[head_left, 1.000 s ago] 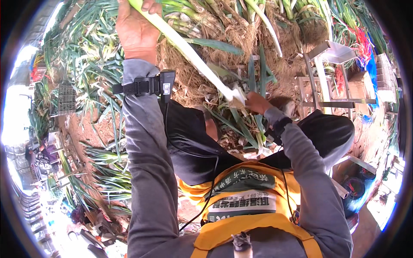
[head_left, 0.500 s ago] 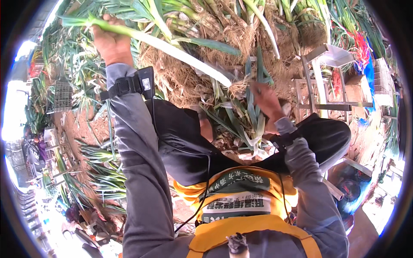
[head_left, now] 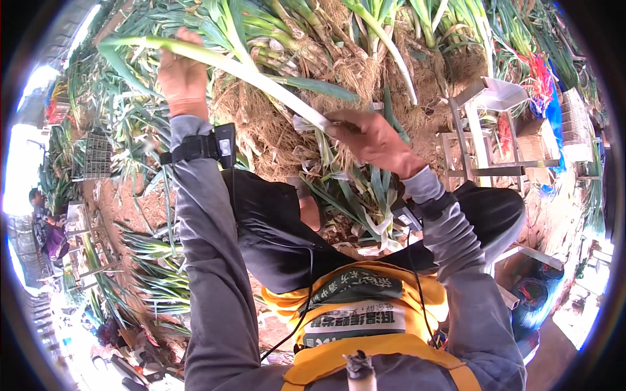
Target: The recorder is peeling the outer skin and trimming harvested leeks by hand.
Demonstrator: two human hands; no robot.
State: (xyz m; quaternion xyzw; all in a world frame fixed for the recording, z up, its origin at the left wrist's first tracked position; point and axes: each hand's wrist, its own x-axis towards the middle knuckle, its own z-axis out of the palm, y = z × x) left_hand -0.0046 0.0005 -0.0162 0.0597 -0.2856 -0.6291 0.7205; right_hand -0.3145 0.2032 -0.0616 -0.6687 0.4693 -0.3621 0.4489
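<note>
My left hand is raised high at the upper left and grips the green leafy part of a long leek. The leek slants down to the right, its white stalk ending at my right hand. That hand closes around the white root end, near the middle of the view. Below the right hand hang peeled outer leaves over my lap. A black strap with a small device circles my left wrist.
Piles of leeks with dirty roots lie ahead. More green leaves lie on the ground at the left. A metal stool frame stands to the right. Another person sits at the far left edge.
My left hand has moved left and down, tilting the leek flatter. My right hand came back up from the leaf pile and took hold of the white end again.
</note>
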